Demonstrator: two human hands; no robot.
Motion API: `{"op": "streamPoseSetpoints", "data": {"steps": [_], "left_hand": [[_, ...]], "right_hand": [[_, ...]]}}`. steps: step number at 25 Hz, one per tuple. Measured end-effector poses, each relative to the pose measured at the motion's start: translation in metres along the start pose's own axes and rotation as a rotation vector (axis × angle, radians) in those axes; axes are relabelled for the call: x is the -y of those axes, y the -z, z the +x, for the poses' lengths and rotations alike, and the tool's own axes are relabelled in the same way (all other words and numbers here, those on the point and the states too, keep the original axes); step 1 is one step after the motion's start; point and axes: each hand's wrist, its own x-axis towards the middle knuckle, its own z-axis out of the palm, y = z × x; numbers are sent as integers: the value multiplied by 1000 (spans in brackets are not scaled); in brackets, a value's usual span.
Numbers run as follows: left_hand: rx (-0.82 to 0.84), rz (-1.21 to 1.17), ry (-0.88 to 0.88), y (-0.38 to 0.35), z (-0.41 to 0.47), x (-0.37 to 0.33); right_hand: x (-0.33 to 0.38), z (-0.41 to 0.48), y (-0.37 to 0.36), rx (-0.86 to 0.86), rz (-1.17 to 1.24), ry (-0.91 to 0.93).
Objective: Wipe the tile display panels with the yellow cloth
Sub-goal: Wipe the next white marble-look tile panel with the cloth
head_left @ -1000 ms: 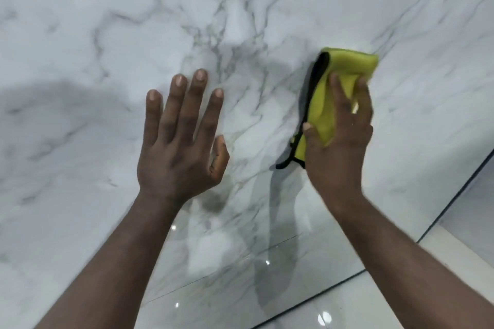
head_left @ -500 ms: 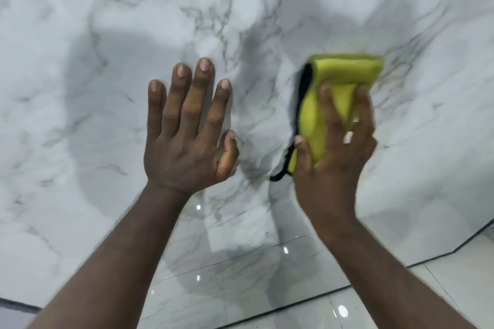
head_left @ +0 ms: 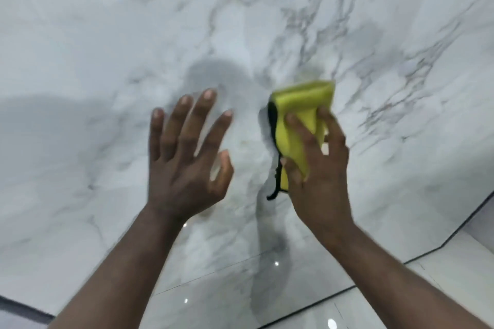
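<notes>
Head view: folded yellow cloth against the marble-veined tile panel, slightly right of centre; gripped by the right hand, thumb and fingers curled over the fold. Left hand just beside it on the left, fingers straight and spread, holding nothing; cannot tell through the blur whether it touches the panel. Probably mid-stroke on this panel, with much of the surface left to cover. To do it well: hold the cloth flat rather than bunched; press evenly through the fingertips; run overlapping passes out to the borders; tuck in the black trim dangling at the near end, lest it drag; brace only lightly with the left palm, and off wiped areas, since gloss likely shows fresh prints.
</notes>
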Motion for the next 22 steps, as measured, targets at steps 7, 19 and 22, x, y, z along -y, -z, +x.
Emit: {"op": "streamPoseSetpoints", "data": {"steps": [7,19,22], "left_hand": [[101,121,142,80,-58,106],[360,233,302,131,-126,131],[439,264,256,137,-141,130]], "right_hand": [[110,15,-45,-155,16,-101],[142,-61,-90,136,3,120],[138,-77,-97,63,141,-57]]}}
